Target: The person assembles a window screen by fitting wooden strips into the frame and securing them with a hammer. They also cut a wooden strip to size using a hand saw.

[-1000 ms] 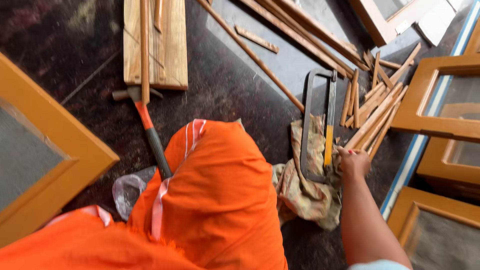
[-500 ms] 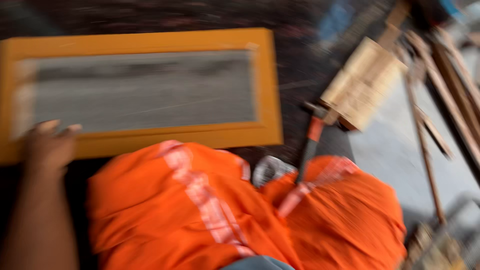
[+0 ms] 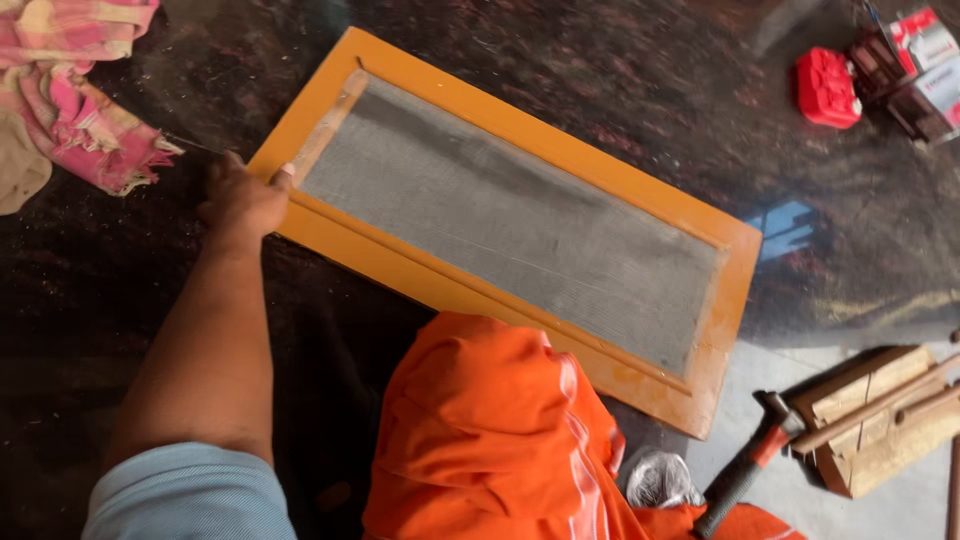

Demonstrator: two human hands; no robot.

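Observation:
An orange-painted wooden frame (image 3: 470, 282) with grey mesh (image 3: 520, 220) lies slanted on the dark floor. My left hand (image 3: 243, 200) rests on its left corner, fingers pinching the end of a thin wooden strip (image 3: 326, 123) that lies along the frame's short left side. My right hand is out of view. My knee, in orange cloth (image 3: 500, 440), fills the lower middle, just in front of the frame's near rail.
A pink checked cloth (image 3: 75, 80) lies crumpled at the upper left. A red box (image 3: 827, 88) and cartons (image 3: 915, 70) sit at the upper right. A hammer (image 3: 745, 468), wood blocks (image 3: 875, 415) and a crumpled plastic bag (image 3: 658, 478) lie at the lower right.
My view has swung left from the hacksaw and wood scraps to the mesh frame. My left hand has come onto the frame's corner and taken the strip's end.

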